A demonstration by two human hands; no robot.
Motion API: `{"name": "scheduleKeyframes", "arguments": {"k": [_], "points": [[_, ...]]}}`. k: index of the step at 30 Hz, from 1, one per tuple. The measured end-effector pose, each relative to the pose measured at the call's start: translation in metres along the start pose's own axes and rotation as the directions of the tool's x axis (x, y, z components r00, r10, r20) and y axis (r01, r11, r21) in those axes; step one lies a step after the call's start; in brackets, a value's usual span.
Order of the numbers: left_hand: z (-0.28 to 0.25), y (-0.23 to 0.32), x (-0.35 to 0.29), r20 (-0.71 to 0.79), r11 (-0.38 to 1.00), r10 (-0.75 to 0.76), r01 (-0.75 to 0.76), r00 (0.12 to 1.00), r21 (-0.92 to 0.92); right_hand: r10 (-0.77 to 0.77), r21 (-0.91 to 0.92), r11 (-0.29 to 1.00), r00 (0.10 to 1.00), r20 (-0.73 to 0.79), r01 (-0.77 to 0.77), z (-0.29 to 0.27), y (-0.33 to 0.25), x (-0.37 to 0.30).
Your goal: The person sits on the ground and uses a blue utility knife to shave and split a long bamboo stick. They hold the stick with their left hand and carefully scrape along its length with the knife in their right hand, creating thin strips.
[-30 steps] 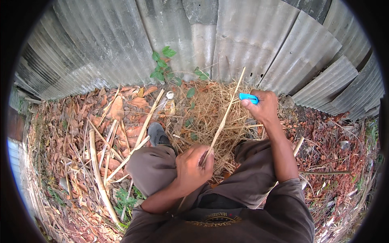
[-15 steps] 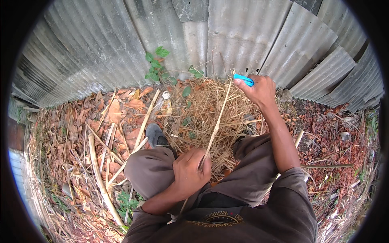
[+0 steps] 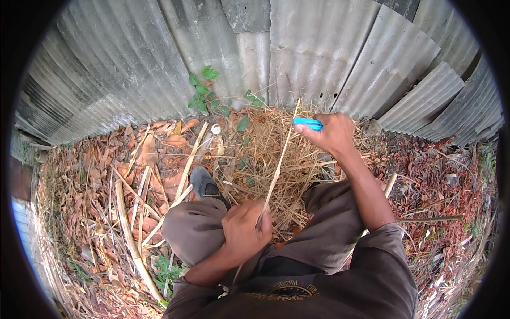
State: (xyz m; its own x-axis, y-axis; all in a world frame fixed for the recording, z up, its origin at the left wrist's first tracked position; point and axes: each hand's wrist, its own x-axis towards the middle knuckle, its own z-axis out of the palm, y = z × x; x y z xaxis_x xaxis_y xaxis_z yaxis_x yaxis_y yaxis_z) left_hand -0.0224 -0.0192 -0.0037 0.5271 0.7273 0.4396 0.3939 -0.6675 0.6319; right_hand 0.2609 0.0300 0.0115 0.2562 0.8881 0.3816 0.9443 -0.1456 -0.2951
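My left hand (image 3: pixel 245 227) is closed round a long thin stick (image 3: pixel 279 169), pale and partly peeled, which slants up and away between my knees. Its lower end runs back under my left forearm. In my right hand (image 3: pixel 333 135) is a bright blue-handled cutter (image 3: pixel 307 124), gripped with the thumb along its side. The front of the cutter meets the stick a little short of its far tip; the blade itself is too small to make out. Below the stick lies a heap of straw-coloured shavings (image 3: pixel 281 143).
A grey corrugated metal fence (image 3: pixel 319 53) rises just beyond the shavings. Pale split sticks (image 3: pixel 130 239) lie on dry leaves (image 3: pixel 106 170) at my left. A leafy green plant (image 3: pixel 201 90) grows against the fence. My left shoe (image 3: pixel 201 181) rests beside the heap.
My right hand has drawn the cutter a little back toward me along the stick, so more of the far tip shows beyond it. My left hand keeps its grip.
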Motion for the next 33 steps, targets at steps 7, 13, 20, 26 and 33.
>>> {"name": "scheduleKeyframes", "arguments": {"k": [7, 13, 20, 26, 33], "points": [[0.003, -0.005, 0.000, 0.024, 1.000, -0.014, 0.014, 1.000, -0.013, -0.018, 0.015, 1.000, 0.998, 0.067, 0.018, 0.001, -0.003, -0.003], [0.004, 0.003, -0.002, 0.031, 0.991, 0.047, -0.043, 0.998, -0.125, 0.255, 0.020, 0.967, 0.966, 0.032, -0.256, 0.002, 0.038, 0.015], [0.013, 0.000, -0.012, 0.185, 0.818, -0.246, 0.306, 0.952, -0.487, 0.393, 0.217, 0.893, 0.918, 0.052, -0.395, -0.001, 0.048, -0.003], [0.018, -0.008, -0.003, 0.267, 0.523, -0.403, 0.460, 0.875, -0.718, 0.004, 0.207, 0.978, 1.000, 0.025, -0.009, 0.000, 0.005, -0.028], [0.015, -0.006, 0.001, 0.076, 0.808, -0.332, 0.325, 0.940, -0.491, -0.126, 0.077, 0.990, 0.990, 0.060, 0.122, -0.001, -0.017, -0.032]]}}
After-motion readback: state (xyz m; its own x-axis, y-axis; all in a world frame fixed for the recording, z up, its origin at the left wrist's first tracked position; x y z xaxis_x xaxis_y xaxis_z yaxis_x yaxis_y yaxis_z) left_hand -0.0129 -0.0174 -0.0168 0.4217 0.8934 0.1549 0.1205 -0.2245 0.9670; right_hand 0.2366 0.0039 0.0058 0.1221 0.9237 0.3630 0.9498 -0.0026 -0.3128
